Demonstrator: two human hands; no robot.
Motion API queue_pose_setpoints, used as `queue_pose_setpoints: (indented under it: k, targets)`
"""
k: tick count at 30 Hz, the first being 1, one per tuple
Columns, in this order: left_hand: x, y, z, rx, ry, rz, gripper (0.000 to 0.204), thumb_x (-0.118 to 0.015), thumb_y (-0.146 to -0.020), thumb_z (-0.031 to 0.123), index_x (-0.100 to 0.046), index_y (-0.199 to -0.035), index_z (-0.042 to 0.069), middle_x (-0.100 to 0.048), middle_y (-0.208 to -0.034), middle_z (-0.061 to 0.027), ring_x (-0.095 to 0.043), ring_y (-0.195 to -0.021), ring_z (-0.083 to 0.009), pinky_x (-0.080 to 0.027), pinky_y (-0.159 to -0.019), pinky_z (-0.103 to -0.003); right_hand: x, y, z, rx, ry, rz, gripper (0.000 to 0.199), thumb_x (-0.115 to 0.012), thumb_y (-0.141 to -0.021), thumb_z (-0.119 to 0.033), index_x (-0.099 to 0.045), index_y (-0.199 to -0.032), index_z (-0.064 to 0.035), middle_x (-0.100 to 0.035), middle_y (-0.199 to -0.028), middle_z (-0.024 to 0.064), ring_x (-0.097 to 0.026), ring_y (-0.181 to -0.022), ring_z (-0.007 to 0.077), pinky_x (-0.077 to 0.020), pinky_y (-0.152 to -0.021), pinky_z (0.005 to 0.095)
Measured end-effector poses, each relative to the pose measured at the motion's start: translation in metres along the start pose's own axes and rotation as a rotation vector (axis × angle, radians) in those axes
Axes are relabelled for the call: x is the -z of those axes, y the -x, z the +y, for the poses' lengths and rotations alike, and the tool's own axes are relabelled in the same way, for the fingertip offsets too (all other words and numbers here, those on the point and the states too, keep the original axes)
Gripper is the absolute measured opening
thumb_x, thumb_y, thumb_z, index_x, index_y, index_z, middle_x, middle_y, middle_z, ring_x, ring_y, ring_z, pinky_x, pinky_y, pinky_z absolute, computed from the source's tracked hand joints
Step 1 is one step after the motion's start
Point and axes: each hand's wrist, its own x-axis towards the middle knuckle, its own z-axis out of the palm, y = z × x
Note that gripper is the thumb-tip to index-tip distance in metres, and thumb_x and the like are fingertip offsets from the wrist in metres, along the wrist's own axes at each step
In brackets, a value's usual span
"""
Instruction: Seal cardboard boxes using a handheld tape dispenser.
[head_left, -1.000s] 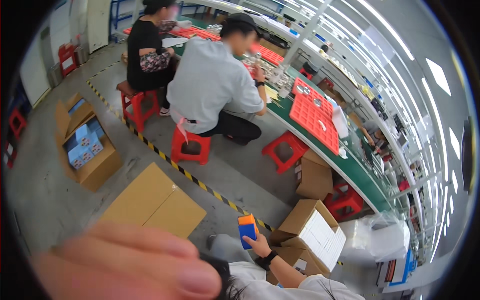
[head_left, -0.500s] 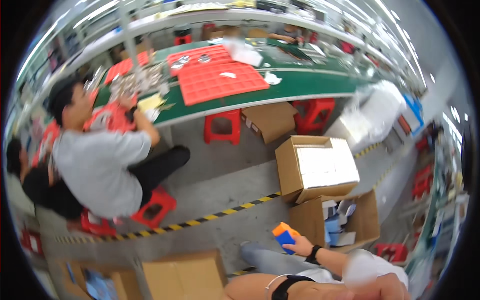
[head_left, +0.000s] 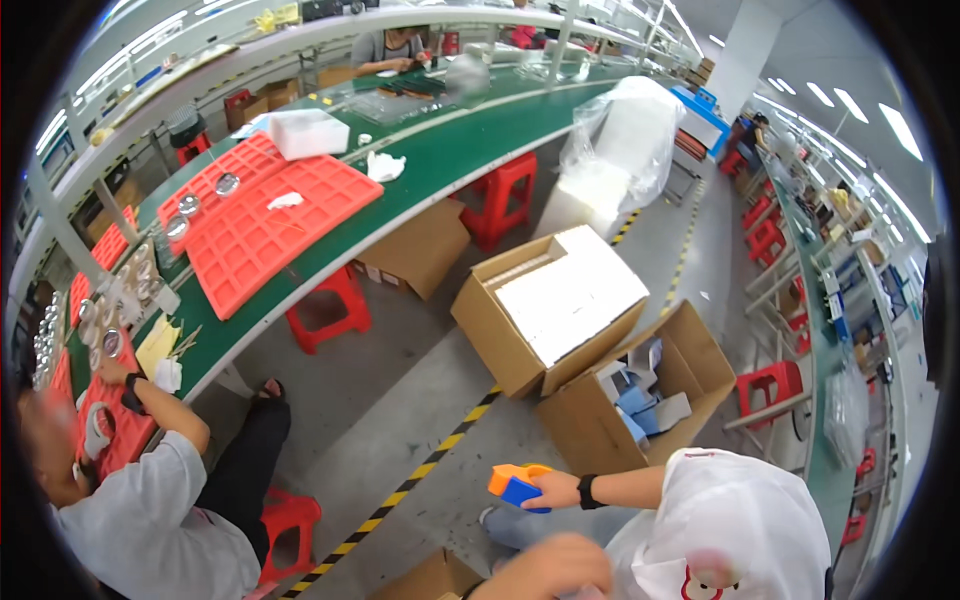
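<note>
My right hand [head_left: 556,490], with a black band at the wrist, is closed around an orange and blue block-like thing [head_left: 520,488] whose kind I cannot make out. It is held above the floor, just left of an open carton [head_left: 700,345] with blue and white pieces [head_left: 645,405] inside. At the lower edge, my left hand [head_left: 560,568] is in front of my white shirt [head_left: 740,510]. That hand is smeared by motion, and its fingers cannot be made out.
A carton [head_left: 490,325] packed with white boxes stands beyond the open one. Another carton [head_left: 425,578] is at the lower edge. Left, a seated co-worker [head_left: 165,520] works at a green bench [head_left: 450,150] bearing red trays [head_left: 270,230]. Red stools [head_left: 335,308] stand along it.
The view has swung to the right, so the co-worker and bench appear farther left. My left hand has drawn back leftward across my shirt. The orange and blue thing stays in my right hand.
</note>
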Motion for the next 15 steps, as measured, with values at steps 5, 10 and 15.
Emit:
queue_pose_setpoints:
  k: [5,10,15]
  targets:
    - [-0.046,0.139,-0.104,0.661,-0.637,0.931,0.02,-0.059,-0.085,0.012,-0.061,-0.102,0.0,-0.061,-0.1,-0.0176,-0.057,-0.096,-0.0347,-0.043,-0.09,-0.041,-0.022,-0.013,-0.026,0.056,0.055,-0.119,0.052,-0.061,-0.083,-0.051,-0.061,-0.097,-0.0012,-0.064,-0.091,0.0204,-0.061,-0.088,0.0356,-0.0468,-0.078,0.0407]
    - [-0.13,0.355,-0.214,0.903,0.32,1.497,0.045,-0.058,-0.091,0.038,-0.053,-0.121,0.005,-0.063,-0.094,-0.0075,-0.059,-0.072,-0.0164,-0.051,-0.068,-0.027,-0.052,-0.012,-0.058,0.175,0.096,-0.323,0.05,-0.063,-0.082,-0.049,-0.06,-0.096,-0.0017,-0.064,-0.083,0.0186,-0.061,-0.079,0.0351,-0.0473,-0.071,0.0412]
    - [-0.112,0.324,-0.18,0.761,1.004,1.697,0.042,-0.056,-0.092,0.036,-0.054,-0.121,0.007,-0.063,-0.096,-0.0054,-0.058,-0.071,-0.0154,-0.051,-0.067,-0.027,-0.101,0.009,-0.11,0.429,-0.067,-0.43,0.045,-0.069,-0.078,-0.043,-0.058,-0.093,-0.0021,-0.062,-0.079,0.0174,-0.06,-0.077,0.0369,-0.0459,-0.066,0.0434]
